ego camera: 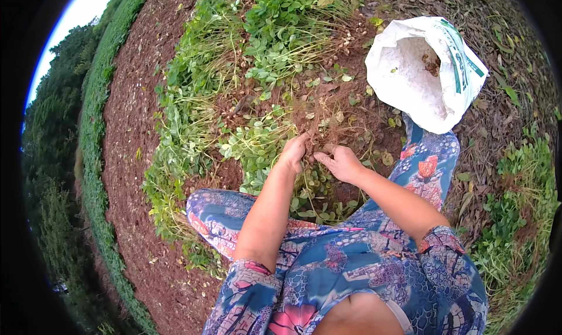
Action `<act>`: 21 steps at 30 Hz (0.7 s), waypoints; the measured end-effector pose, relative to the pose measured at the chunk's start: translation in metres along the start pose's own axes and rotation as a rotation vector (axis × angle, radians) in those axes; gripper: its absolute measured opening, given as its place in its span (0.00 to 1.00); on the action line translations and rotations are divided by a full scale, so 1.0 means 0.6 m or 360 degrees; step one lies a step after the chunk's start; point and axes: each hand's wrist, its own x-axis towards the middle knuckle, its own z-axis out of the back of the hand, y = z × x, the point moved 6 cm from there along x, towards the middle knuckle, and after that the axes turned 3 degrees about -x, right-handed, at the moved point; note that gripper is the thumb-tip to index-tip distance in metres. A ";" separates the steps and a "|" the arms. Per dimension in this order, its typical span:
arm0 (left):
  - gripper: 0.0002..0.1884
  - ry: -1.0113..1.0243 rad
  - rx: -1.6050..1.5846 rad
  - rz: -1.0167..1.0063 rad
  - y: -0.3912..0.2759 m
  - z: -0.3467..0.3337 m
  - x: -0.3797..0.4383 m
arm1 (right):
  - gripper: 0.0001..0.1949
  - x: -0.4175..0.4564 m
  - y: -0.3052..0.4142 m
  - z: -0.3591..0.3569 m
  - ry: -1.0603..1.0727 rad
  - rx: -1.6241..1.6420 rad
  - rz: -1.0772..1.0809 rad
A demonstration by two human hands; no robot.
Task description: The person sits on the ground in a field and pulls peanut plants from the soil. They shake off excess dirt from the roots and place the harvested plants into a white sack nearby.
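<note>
My left hand (295, 154) is closed around the root end of a peanut plant, whose thin brown roots (322, 117) spread out beyond the fingers. Its leafy stems (263, 139) appear to lie to the left, among other foliage. Close beside it is my right hand (344, 163), thumb and fingers bent toward the roots and a small brown pod (311, 158). Whether the right fingertips pinch that pod cannot be made out. Both hands are above the ground between my bent legs.
A white woven sack (406, 82) with green print stands open-mouthed by my right leg; a few peanuts (432, 65) show inside. Pulled peanut plants (281, 40) with pods lie ahead. Reddish soil (131, 115) stretches left, and dry leaf litter (478, 155) covers the right.
</note>
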 end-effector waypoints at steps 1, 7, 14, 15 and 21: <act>0.16 0.0014 -0.0042 -0.0031 0.000 -0.005 0.001 | 0.21 0.010 -0.009 -0.004 0.0041 0.0054 -0.0020; 0.17 -0.0080 -0.0366 -0.0063 0.014 -0.005 0.006 | 0.13 -0.047 0.083 -0.024 0.1116 0.0066 -0.0153; 0.17 0.0412 -0.0716 0.0064 -0.005 0.013 -0.033 | 0.14 0.008 0.120 0.320 -0.0084 -0.1256 0.0009; 0.18 0.0482 -0.0675 0.0002 -0.004 0.015 -0.027 | 0.14 0.003 0.116 0.385 -0.0510 -0.1595 0.0182; 0.16 0.0635 -0.0440 -0.0143 -0.018 -0.007 -0.054 | 0.21 -0.011 0.062 0.299 0.0248 -0.1098 -0.0349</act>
